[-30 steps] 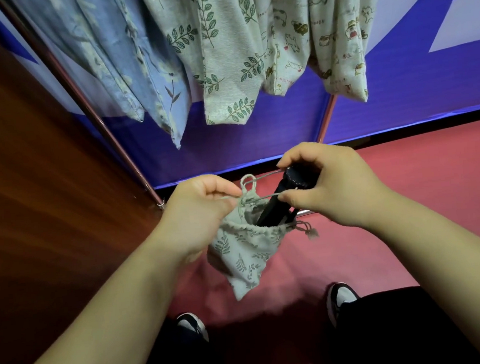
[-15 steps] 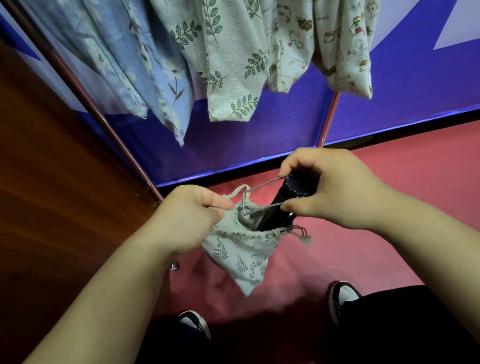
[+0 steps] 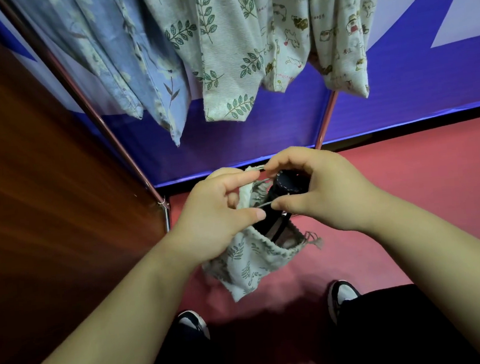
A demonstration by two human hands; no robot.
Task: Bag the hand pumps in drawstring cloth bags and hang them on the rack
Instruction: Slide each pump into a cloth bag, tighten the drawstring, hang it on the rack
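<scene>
The left hand (image 3: 215, 213) pinches the rim of a leaf-print drawstring bag (image 3: 249, 268) between its thumb and curled fingers (image 3: 238, 179). The cloth passes up between them, and the body of the bag hangs below the thumb. The right hand (image 3: 324, 192) arches over the black top of the hand pump (image 3: 287, 185). The pump stands tilted in the bag's open mouth, just beside the left fingertips, with its lower part hidden in the cloth. The right thumb and forefinger are curled in, their tips pinching the pale drawstring (image 3: 264, 205) that runs across to the left fingers. Beyond the fingers, more cloth bags (image 3: 221, 52) hang from a rack (image 3: 103, 121) above a red floor (image 3: 407, 181).
</scene>
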